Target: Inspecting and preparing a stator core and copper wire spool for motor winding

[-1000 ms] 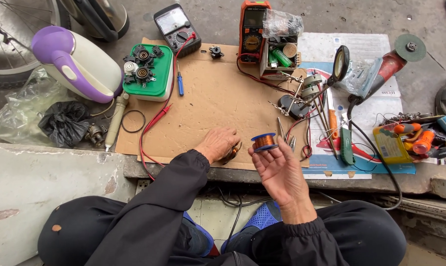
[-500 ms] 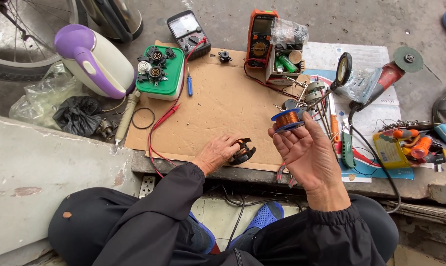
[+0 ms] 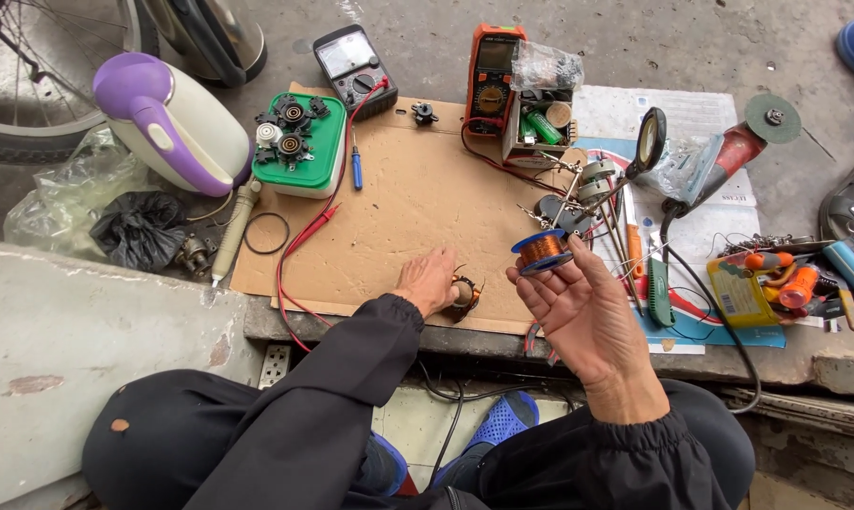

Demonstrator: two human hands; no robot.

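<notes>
Nearest the body, the right hand [image 3: 578, 307] is raised palm-up above the bench edge, its grip closed lightly at the fingertips on a small spool of copper wire [image 3: 541, 251], which sits at the top of the fingers with its blue flanges showing. Just to the left of it, the left hand [image 3: 429, 280] lies knuckles-up on the cardboard sheet [image 3: 417, 203], fingers curled down onto a small wound motor part [image 3: 464, 294] that peeks out at the thumb side; how tightly that grip holds cannot be told. Beyond the spool stands a helping-hands stand with a magnifier [image 3: 650, 142], and to the right of the right hand lie screwdrivers and an angle grinder [image 3: 729, 156]. Farther off beyond the left hand run red test leads [image 3: 304, 231] to a green and white box [image 3: 304, 151]. Farthest away rest an orange multimeter [image 3: 491, 77], a black analogue meter [image 3: 349, 59] and a purple and white kettle [image 3: 172, 118].
</notes>
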